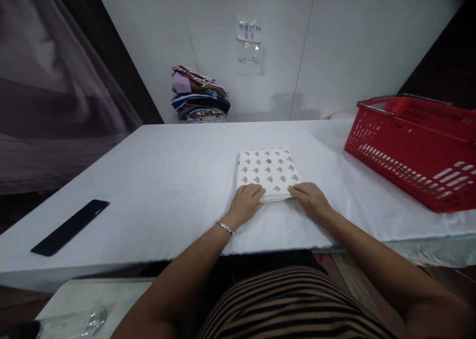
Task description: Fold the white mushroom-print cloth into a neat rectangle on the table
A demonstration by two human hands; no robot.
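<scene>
A white folded cloth (268, 173) printed with grey mushroom shapes, plus a blue and a red one, lies flat on the white-covered table. Its layered edge faces me. At the near left corner, my left hand (246, 200) is closed on the cloth, fingers bent over the top. My right hand (311, 200) grips the near right corner in the same way. Both thumbs are partly hidden. A silver bracelet (225, 227) circles my left wrist.
A red plastic basket (412, 150) with metal handles stands at the right. Behind the table's far edge rises a stack of folded fabrics (201, 98). A flat black object (70, 227) lies at the left. Lower left, a clear bottle (74, 324) lies on a pale surface.
</scene>
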